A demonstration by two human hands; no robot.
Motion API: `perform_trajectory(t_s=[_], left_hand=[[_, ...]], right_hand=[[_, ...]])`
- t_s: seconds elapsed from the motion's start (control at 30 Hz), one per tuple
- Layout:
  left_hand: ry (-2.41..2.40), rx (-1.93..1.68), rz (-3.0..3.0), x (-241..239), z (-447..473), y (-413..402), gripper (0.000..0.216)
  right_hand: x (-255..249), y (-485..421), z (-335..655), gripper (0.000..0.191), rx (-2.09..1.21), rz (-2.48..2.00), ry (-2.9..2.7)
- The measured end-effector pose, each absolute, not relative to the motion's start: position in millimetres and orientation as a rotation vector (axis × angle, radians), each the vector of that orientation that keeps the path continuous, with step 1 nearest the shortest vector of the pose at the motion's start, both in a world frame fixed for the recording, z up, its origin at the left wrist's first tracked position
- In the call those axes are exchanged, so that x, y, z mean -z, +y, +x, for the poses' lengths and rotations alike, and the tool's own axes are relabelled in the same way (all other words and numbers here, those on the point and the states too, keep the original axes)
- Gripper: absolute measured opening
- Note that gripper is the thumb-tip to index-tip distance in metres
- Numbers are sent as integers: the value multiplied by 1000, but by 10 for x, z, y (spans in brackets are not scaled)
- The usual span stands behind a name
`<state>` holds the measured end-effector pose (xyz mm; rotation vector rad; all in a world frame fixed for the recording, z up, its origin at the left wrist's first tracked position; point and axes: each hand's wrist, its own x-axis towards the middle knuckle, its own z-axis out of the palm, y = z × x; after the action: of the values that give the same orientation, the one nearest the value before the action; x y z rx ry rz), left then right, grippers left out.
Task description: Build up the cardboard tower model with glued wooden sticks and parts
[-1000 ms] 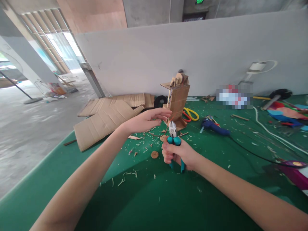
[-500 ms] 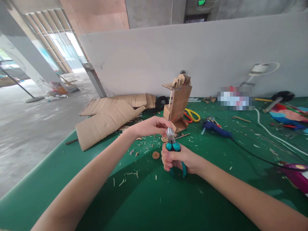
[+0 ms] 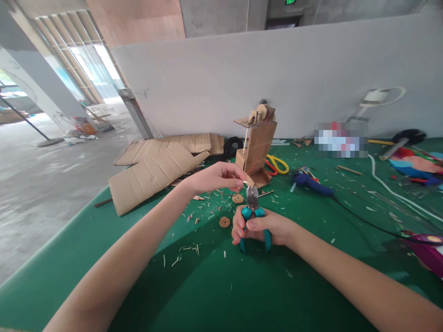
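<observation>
My right hand (image 3: 256,226) is wrapped round the teal handles of a pair of cutting pliers (image 3: 252,198), whose metal jaws point up and stand slightly apart. Pinched in the fingertips of my left hand (image 3: 224,177) is a thin pale stick (image 3: 246,182), its end close to the jaws. Whether the jaws touch it I cannot tell. Behind both hands rises a cardboard stand (image 3: 260,145) with small parts on its top. Two round cardboard discs lie below: one disc (image 3: 237,198) beside the pliers, another disc (image 3: 224,222) nearer me.
Flat cardboard pieces (image 3: 155,177) lie at the left. Yellow-handled scissors (image 3: 278,163) rest beside the stand. To the right are a blue glue gun (image 3: 313,184) with a black cord, a white cable (image 3: 387,186) and coloured scraps. Small offcuts (image 3: 187,249) litter the green table (image 3: 207,295).
The pliers have shifted slightly right and their handles have spread, with the jaws now apart. My left fingertips have drawn away from the jaws, and the pale stick now shows.
</observation>
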<state>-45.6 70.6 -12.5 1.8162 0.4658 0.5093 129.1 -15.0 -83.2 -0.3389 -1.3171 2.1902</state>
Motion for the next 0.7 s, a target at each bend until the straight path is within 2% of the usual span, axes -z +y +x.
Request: perform_trajectory(t_s=[0.17, 0.37, 0.5, 0.7], left_hand=[[603, -606, 1917, 65, -451, 679, 13], [827, -903, 1950, 14, -437, 678, 15], [825, -963, 1952, -28, -380, 594, 15], [717, -915, 2025, -55, -295, 447, 16]], right_hand=[[725, -115, 1379, 24, -2068, -419, -1498], [638, -5, 1456, 15, -1388, -887, -1572], [654, 37, 1416, 15, -1194, -1030, -1471], [609, 29, 1408, 13, -851, -1108, -1603]])
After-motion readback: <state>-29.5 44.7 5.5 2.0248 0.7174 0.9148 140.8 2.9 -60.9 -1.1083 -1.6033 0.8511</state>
